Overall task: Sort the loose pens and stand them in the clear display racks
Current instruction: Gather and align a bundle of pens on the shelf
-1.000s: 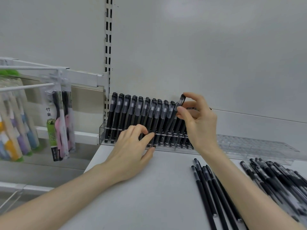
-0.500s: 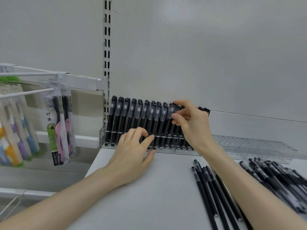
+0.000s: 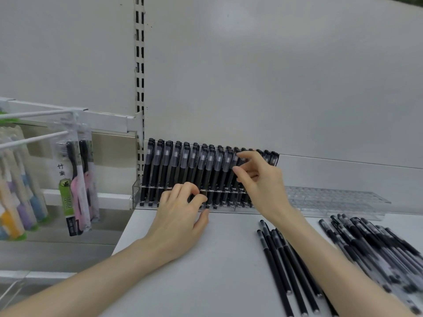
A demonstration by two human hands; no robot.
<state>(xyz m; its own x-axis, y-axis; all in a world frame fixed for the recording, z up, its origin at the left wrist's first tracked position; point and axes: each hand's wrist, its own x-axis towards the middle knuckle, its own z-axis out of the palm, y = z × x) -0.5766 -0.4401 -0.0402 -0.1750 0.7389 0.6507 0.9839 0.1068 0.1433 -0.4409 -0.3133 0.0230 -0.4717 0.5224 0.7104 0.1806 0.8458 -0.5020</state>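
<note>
The long clear plastic display rack (image 3: pixel 137 193) sits mid-frame at the back of the white shelf (image 3: pixel 183 282), its left part packed with upright black pens with see-through caps (image 3: pixel 174 170). The right hand (image 3: pixel 261 181) is at the row's right end, thumb and forefinger closed in a grip on the cap end of 1 pen that stands in its slot. The left hand (image 3: pixel 180 220) rests on the shelf with its fingers curled against the rack's front wall; I cannot tell whether it pinches the wall or only braces it.

The 2nd clear rack (image 3: pixel 338 197), right of centre, stands unfilled. Loose stock lies in 2 lots at lower right: slim black pens (image 3: pixel 281 266) and a heap of black-and-clear pens (image 3: pixel 377 248).

The risk, as I see it, is the tight leaning row. A sideways nudge while seating this pen could tip its neighbours, and a light rack could slide if the bracing hand lifts. The right forearm passes just above the slim pens and could roll them off the front edge.
</note>
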